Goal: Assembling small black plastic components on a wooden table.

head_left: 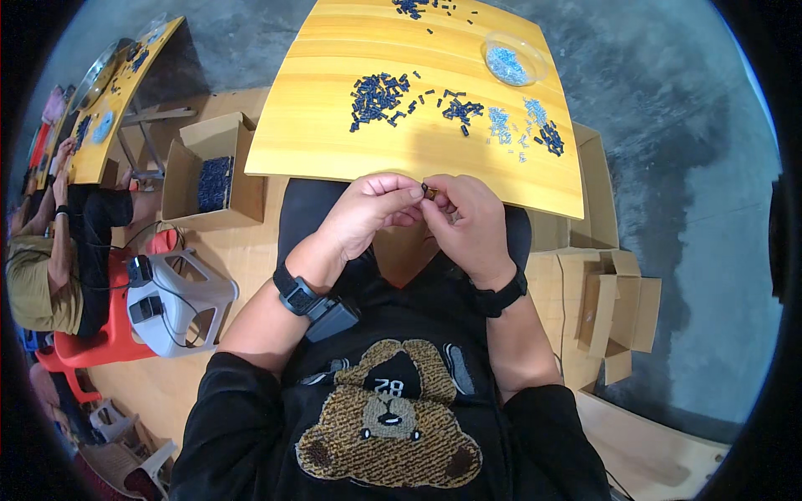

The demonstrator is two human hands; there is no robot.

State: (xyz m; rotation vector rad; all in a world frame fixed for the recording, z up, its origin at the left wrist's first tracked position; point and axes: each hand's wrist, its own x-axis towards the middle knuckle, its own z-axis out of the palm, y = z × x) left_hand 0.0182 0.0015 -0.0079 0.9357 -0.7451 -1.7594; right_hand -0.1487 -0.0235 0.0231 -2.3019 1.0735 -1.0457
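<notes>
My left hand (380,209) and my right hand (464,219) meet just off the near edge of the wooden table (326,50). Between their fingertips is a small black part (428,191), pinched from both sides; its exact kind is too small to make out. Beyond my hands on the tabletop lies a heap of small black parts (376,98), with a smaller black cluster (462,109) to its right. Small silvery pieces (499,125) lie farther right, beside another group of black parts (549,139).
A clear round dish (506,65) of pale pieces stands at the table's far right. On the left are a cardboard box (180,179) of dark parts, a white stool (188,305) and a seated person (46,275) at another table. Open cardboard boxes (614,309) stand right.
</notes>
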